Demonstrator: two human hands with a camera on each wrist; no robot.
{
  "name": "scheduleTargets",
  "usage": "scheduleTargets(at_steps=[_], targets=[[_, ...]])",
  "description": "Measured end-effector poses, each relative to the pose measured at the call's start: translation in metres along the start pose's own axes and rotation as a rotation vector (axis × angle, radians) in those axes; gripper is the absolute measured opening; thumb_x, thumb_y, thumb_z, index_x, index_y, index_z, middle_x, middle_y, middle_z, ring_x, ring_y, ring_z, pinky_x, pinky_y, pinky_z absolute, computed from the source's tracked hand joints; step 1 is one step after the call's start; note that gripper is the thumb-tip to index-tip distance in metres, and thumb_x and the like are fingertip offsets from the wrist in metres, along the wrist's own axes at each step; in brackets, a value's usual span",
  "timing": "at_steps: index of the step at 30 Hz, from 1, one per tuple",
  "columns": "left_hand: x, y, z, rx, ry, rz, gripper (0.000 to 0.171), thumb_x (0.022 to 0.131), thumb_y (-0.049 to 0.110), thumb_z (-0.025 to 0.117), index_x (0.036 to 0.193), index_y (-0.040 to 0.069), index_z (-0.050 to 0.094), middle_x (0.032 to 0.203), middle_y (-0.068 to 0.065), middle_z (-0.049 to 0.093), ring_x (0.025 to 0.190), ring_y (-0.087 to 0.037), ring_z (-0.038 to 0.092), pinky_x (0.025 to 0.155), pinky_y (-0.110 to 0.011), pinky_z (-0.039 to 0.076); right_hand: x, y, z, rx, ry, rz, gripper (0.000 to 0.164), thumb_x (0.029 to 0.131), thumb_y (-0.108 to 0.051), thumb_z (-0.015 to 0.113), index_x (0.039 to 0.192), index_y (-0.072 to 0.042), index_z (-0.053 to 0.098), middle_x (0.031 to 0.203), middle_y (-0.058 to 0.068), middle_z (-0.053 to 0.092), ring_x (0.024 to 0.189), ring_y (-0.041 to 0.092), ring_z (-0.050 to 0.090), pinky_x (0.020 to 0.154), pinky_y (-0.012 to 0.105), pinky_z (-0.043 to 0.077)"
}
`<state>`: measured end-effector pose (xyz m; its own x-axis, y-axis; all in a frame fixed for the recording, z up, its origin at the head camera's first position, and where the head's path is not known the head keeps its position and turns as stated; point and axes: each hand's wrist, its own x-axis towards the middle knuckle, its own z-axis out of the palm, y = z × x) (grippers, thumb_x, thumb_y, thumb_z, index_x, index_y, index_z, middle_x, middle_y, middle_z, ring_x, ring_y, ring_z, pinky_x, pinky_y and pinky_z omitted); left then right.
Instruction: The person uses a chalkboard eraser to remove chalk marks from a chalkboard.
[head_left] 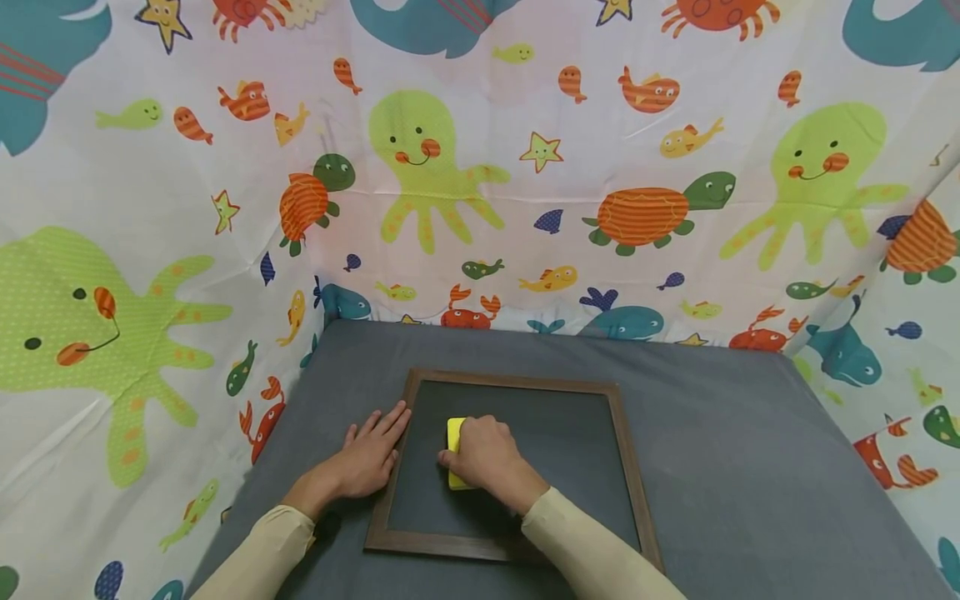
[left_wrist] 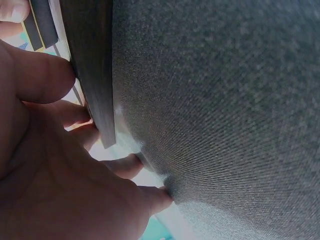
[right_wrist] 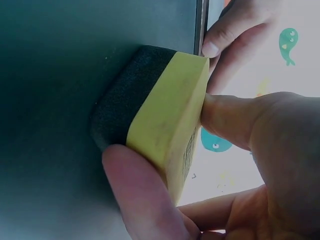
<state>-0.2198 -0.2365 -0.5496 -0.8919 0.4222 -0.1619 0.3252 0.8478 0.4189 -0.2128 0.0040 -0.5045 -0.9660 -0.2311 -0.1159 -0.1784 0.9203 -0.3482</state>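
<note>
A chalkboard (head_left: 555, 450) in a brown wooden frame (head_left: 442, 546) lies flat on the grey cloth-covered table. My right hand (head_left: 491, 454) grips a yellow eraser (head_left: 455, 479) on the left half of the board. In the right wrist view the eraser (right_wrist: 162, 110) has a dark felt layer against the dark surface, with thumb and fingers around its yellow body. My left hand (head_left: 365, 457) rests at the frame's left side, fingers extended. In the left wrist view its fingers touch the frame's edge (left_wrist: 90, 65) and the cloth.
Grey cloth (head_left: 750, 467) covers the table around the board. A white curtain (head_left: 480, 183) printed with sea animals hangs behind and along both sides. A small dark object (head_left: 326, 527) shows partly beneath the left wrist.
</note>
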Motion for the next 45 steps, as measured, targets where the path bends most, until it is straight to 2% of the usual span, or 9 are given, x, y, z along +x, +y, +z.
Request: scheduleTargets(at_steps=[15, 24, 29, 45], targets=[[0.000, -0.003, 0.000, -0.002, -0.005, 0.007, 0.069, 0.114, 0.013, 0.051, 0.176, 0.008, 0.021, 0.186, -0.011, 0.011, 0.166, -0.055, 0.015, 0.122, -0.086, 0.014, -0.002, 0.016, -0.005, 0.019, 0.023, -0.006, 0.047, 0.092, -0.046, 0.087, 0.101, -0.003, 0.072, 0.078, 0.005, 0.060, 0.068, 0.020, 0.058, 0.065, 0.038, 0.057], [0.001, -0.003, 0.004, -0.029, 0.003, 0.023, 0.069, 0.114, 0.012, 0.051, 0.176, 0.008, 0.022, 0.185, -0.013, 0.012, 0.166, -0.056, 0.015, 0.121, -0.087, 0.013, -0.005, 0.025, -0.007, 0.007, 0.017, 0.022, 0.048, 0.093, -0.046, 0.086, 0.104, -0.002, 0.072, 0.079, 0.006, 0.060, 0.070, 0.021, 0.058, 0.066, 0.038, 0.057], [0.001, -0.004, 0.006, -0.011, -0.004, 0.018, 0.069, 0.115, 0.014, 0.051, 0.176, 0.009, 0.021, 0.186, -0.011, 0.012, 0.167, -0.054, 0.015, 0.123, -0.086, 0.013, -0.007, 0.029, -0.009, 0.003, 0.023, 0.036, 0.047, 0.093, -0.047, 0.086, 0.104, -0.003, 0.072, 0.080, 0.005, 0.060, 0.069, 0.021, 0.058, 0.065, 0.038, 0.056], [-0.002, -0.001, 0.002, -0.001, 0.008, 0.017, 0.068, 0.115, 0.013, 0.051, 0.176, 0.008, 0.022, 0.186, -0.012, 0.012, 0.167, -0.054, 0.016, 0.122, -0.086, 0.014, -0.009, 0.039, -0.012, 0.001, 0.035, 0.057, 0.046, 0.093, -0.046, 0.086, 0.100, -0.003, 0.070, 0.079, 0.006, 0.058, 0.069, 0.021, 0.057, 0.065, 0.038, 0.054]])
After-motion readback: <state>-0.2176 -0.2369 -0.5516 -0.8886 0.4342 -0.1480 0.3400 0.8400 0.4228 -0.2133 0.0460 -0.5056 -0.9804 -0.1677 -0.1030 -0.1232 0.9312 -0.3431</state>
